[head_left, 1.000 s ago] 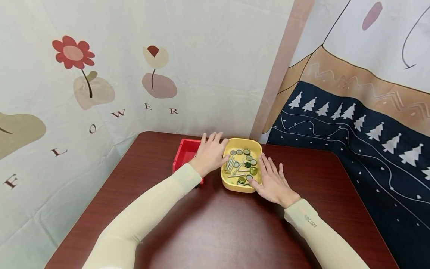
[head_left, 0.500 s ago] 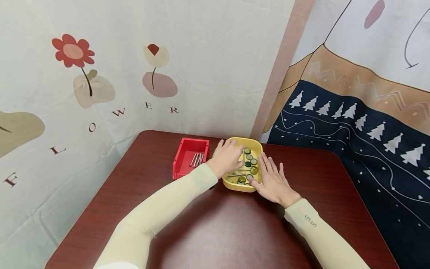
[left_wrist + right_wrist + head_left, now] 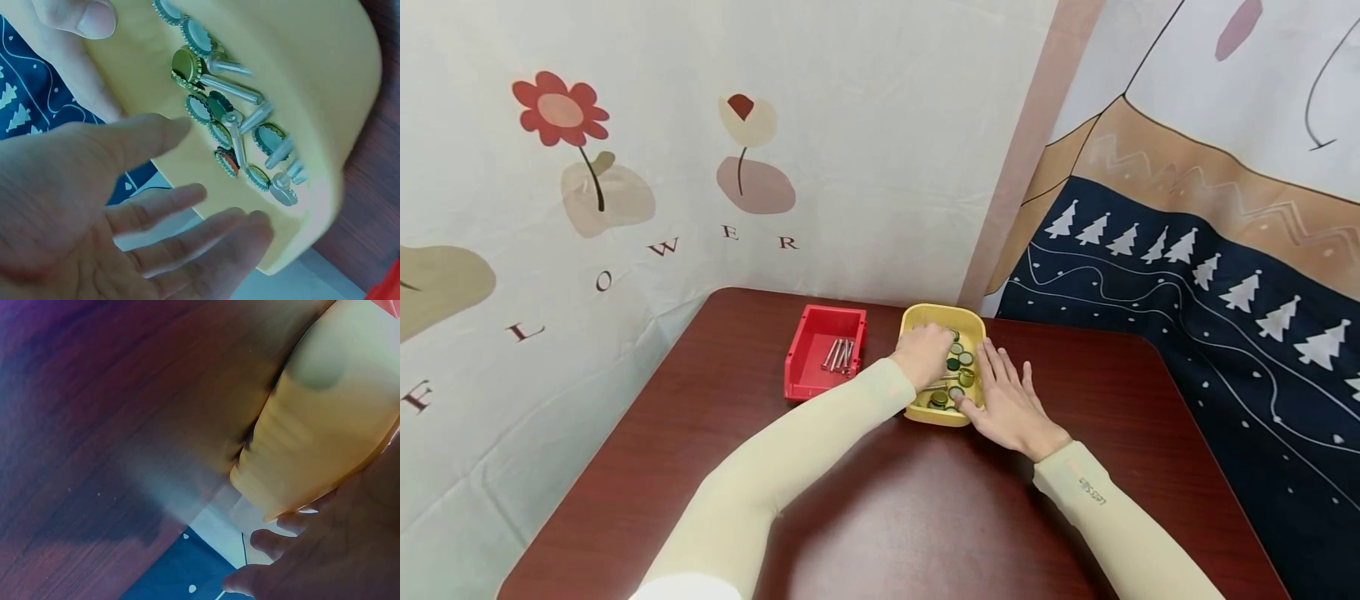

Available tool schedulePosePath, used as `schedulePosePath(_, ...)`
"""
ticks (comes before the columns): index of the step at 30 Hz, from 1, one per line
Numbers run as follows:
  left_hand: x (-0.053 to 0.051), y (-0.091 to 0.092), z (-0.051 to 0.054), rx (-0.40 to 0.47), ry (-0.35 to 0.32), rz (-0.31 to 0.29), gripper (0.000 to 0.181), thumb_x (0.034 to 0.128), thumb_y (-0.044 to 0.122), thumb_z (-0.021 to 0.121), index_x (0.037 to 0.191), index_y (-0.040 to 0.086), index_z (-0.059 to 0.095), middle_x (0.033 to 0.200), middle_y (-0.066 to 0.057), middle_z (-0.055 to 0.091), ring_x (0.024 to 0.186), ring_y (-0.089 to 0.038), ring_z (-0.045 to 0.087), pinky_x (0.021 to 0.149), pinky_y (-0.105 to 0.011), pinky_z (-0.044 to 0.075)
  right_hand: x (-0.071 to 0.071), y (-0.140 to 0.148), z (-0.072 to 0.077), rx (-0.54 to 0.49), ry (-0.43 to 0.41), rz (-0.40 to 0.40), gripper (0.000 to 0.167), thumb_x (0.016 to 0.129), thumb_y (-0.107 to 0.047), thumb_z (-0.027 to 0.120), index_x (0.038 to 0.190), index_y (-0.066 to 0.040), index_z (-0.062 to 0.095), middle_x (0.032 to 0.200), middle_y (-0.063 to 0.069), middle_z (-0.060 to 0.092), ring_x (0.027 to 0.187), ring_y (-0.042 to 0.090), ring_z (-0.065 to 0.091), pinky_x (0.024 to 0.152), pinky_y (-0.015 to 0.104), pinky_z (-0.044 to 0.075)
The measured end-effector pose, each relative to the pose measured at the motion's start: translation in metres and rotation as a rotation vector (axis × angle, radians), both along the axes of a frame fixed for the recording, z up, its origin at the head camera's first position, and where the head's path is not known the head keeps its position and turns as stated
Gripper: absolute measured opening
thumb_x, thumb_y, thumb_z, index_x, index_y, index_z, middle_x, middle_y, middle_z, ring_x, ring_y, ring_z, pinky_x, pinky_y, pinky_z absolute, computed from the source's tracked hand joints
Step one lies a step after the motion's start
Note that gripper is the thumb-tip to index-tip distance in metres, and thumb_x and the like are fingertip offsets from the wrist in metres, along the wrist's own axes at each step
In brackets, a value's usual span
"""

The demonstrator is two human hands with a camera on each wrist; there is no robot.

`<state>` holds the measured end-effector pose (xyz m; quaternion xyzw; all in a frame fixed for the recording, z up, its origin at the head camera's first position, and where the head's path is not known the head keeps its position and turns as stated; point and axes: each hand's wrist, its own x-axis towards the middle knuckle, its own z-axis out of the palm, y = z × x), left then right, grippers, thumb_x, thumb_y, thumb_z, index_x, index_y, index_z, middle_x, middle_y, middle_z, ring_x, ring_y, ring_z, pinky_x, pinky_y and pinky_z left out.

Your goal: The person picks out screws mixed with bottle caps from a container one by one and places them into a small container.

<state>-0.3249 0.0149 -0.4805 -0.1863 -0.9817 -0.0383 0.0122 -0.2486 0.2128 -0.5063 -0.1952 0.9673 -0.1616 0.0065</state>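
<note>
A yellow tub point(image 3: 943, 313) holds several crimped bottle caps point(image 3: 197, 36) and several shiny metal bolts point(image 3: 232, 89), lying loose and mixed. My left hand point(image 3: 922, 354) reaches over the tub's left side and hides part of its contents in the head view. In the left wrist view, its thumb and fingers are spread apart above the caps and bolts, with nothing between them. Fingers fairly straight, my right hand point(image 3: 1011, 412) rests against the tub's right side, its thumb at the near right corner.
Left of the tub stands a red bin point(image 3: 797, 358) with several bolts point(image 3: 838, 355) in it. Both containers are near the back edge of a dark red-brown table point(image 3: 940, 508). Printed cloth point(image 3: 880, 167) hangs behind the table.
My left hand has moved right from above the red bin into the yellow tub, bringing the bolts in the bin into view. The right hand has stayed at the tub's side.
</note>
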Motion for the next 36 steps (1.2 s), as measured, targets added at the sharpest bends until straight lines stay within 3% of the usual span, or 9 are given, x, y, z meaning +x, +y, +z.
schedulePosePath(2,-0.021,0.001,-0.022,0.019,0.02,-0.012,0.014,0.1039,0.022,0.085,0.118,0.018,0.084,0.115,-0.005,0.086,0.102,-0.028,0.084,0.078,-0.057,0.072,0.0,0.0,0.0,0.002,0.003,0.002,0.1,0.116,-0.058,0.059,0.186,-0.003,0.015,0.198,0.016,0.008,0.182,0.053,0.015,0.14,0.087,0.006)
schedulePosePath(7,-0.041,0.007,-0.04,-0.006,0.005,0.007,0.013,0.1074,0.018,0.08,0.119,0.018,0.086,0.112,-0.006,0.085,0.096,-0.025,0.085,0.064,-0.046,0.067,-0.001,0.0,-0.001,-0.003,0.0,-0.002,0.099,0.116,-0.058,0.059,0.187,-0.004,0.015,0.198,0.015,0.007,0.182,0.053,0.015,0.14,0.087,0.006)
schedulePosePath(12,-0.042,0.009,-0.036,-0.002,-0.032,0.054,0.017,0.1121,0.019,0.074,0.123,0.018,0.086,0.115,-0.006,0.084,0.098,-0.025,0.085,0.065,-0.039,0.068,-0.001,0.0,-0.002,-0.002,0.001,-0.002,0.099,0.116,-0.058,0.058,0.187,-0.004,0.015,0.199,0.015,0.007,0.182,0.052,0.014,0.14,0.087,0.006)
schedulePosePath(19,-0.047,0.011,-0.03,-0.043,-0.147,0.08,0.028,0.1168,0.019,0.065,0.138,0.023,0.083,0.132,-0.007,0.084,0.114,-0.023,0.084,0.091,-0.04,0.072,-0.002,-0.001,-0.002,0.004,-0.011,-0.005,0.101,0.115,-0.059,0.059,0.187,-0.005,0.014,0.199,0.014,0.006,0.182,0.051,0.014,0.141,0.086,0.005)
schedulePosePath(23,-0.048,0.014,-0.028,-0.066,-0.201,0.103,0.031,0.1193,0.021,0.062,0.143,0.026,0.081,0.134,-0.006,0.084,0.112,-0.021,0.084,0.09,-0.038,0.072,-0.001,0.0,-0.001,0.003,-0.008,-0.005,0.101,0.115,-0.059,0.06,0.187,-0.004,0.014,0.199,0.014,0.006,0.182,0.051,0.015,0.141,0.086,0.006)
schedulePosePath(32,-0.059,0.028,-0.024,-0.222,-0.318,0.191,0.033,0.1185,0.031,0.066,0.147,0.023,0.079,0.143,-0.003,0.082,0.111,-0.013,0.081,0.086,-0.031,0.07,0.001,0.001,0.001,-0.008,0.004,-0.009,0.101,0.115,-0.058,0.06,0.186,-0.004,0.015,0.199,0.014,0.007,0.182,0.051,0.016,0.141,0.086,0.005)
schedulePosePath(35,-0.064,0.032,-0.027,-0.277,-0.36,0.18,0.035,0.1109,0.029,0.079,0.145,0.02,0.08,0.151,-0.001,0.079,0.12,-0.012,0.078,0.091,-0.03,0.071,0.002,0.0,0.002,-0.011,0.006,-0.009,0.1,0.115,-0.058,0.06,0.186,-0.003,0.016,0.199,0.015,0.008,0.182,0.051,0.016,0.14,0.087,0.006)
schedulePosePath(36,-0.065,0.032,-0.028,-0.31,-0.373,0.152,0.036,0.1084,0.028,0.083,0.144,0.02,0.081,0.153,-0.001,0.077,0.124,-0.012,0.076,0.096,-0.03,0.07,0.002,0.0,0.002,-0.016,0.006,-0.007,0.1,0.115,-0.058,0.06,0.186,-0.003,0.016,0.198,0.015,0.008,0.182,0.052,0.017,0.14,0.087,0.006)
